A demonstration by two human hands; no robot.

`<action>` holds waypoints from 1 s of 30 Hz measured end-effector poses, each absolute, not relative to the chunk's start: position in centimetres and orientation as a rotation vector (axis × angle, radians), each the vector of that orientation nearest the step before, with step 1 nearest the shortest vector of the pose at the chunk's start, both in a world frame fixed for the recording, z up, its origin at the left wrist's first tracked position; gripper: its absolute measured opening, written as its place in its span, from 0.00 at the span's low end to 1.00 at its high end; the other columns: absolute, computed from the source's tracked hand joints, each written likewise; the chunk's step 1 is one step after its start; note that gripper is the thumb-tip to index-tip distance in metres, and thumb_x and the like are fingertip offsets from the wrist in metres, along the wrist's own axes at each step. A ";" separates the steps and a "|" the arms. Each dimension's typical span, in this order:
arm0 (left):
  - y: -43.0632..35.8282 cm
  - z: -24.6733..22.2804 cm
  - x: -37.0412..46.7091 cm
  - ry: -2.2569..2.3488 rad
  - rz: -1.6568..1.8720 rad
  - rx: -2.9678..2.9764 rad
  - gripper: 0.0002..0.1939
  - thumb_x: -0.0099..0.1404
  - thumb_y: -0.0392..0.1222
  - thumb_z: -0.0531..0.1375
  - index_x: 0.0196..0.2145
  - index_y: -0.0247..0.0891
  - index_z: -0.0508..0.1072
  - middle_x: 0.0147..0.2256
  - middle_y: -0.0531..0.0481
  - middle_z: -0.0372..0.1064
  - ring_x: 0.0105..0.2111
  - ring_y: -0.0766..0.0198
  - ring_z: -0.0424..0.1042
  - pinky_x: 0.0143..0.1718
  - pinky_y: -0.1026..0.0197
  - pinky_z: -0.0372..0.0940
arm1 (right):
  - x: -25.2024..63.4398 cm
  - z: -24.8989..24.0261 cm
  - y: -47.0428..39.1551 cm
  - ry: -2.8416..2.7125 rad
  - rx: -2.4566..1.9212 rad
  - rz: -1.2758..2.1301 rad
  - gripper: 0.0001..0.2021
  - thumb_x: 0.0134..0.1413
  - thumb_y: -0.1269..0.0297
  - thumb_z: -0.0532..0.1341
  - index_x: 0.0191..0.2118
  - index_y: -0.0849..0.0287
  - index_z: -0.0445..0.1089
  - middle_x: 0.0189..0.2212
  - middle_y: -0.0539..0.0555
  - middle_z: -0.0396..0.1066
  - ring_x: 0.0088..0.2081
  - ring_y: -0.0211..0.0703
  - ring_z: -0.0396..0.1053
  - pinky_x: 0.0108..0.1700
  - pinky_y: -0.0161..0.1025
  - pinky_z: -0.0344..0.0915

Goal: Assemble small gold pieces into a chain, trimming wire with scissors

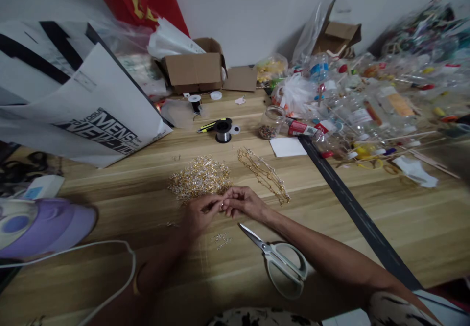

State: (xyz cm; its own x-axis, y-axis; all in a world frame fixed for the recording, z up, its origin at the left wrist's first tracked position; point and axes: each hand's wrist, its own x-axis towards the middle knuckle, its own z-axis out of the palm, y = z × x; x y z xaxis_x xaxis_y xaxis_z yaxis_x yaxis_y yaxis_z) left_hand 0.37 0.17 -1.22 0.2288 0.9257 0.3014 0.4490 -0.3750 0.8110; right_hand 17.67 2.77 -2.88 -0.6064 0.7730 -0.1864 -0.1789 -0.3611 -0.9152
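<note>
both left hand [198, 213] and right hand [243, 202] pinch one tiny, indistinct piece [222, 204], likely light and slippery; hold by its edges. gold-and-silver heap [200, 175] lies just beyond left hand.

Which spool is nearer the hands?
The black-rimmed spool of silvery wire, behind the gold-and-silver heap. The other spool has a white top and dark winding, and stands farther back, toward the cardboard box.

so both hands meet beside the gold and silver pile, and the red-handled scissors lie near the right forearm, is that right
Not red: the head view shows pale-handled scissors near the right forearm. The rest holds: left hand and right hand meet beside the gold and silver pile.
</note>
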 end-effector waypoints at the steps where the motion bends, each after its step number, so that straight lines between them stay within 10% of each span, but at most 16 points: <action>1: 0.2 -1.3 0.4 1.255 1.069 1.930 0.06 0.60 0.35 0.58 0.28 0.36 0.76 0.23 0.52 0.76 0.22 0.68 0.73 0.26 0.70 0.67 | 17.7 -2.9 2.8 -1.239 -0.833 2.009 0.17 0.44 0.53 0.68 0.31 0.63 0.69 0.26 0.51 0.73 0.24 0.34 0.70 0.23 0.29 0.67; 30: 0.2 -1.6 0.4 1.270 1.057 1.651 0.05 0.58 0.38 0.60 0.28 0.35 0.74 0.20 0.52 0.71 0.20 0.68 0.70 0.23 0.69 0.65 | 17.7 -2.9 2.7 -1.337 -0.817 1.944 0.19 0.48 0.49 0.65 0.32 0.63 0.66 0.22 0.48 0.67 0.23 0.32 0.67 0.22 0.28 0.66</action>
State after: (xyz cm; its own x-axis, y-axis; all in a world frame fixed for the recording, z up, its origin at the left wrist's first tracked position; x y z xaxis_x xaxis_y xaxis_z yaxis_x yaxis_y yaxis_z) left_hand 0.36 0.24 -1.63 0.1528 0.9770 0.1490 0.3243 -0.1920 0.9263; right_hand 17.72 2.72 -2.85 -0.6062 0.7835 -0.1366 -0.1526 -0.2831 -0.9469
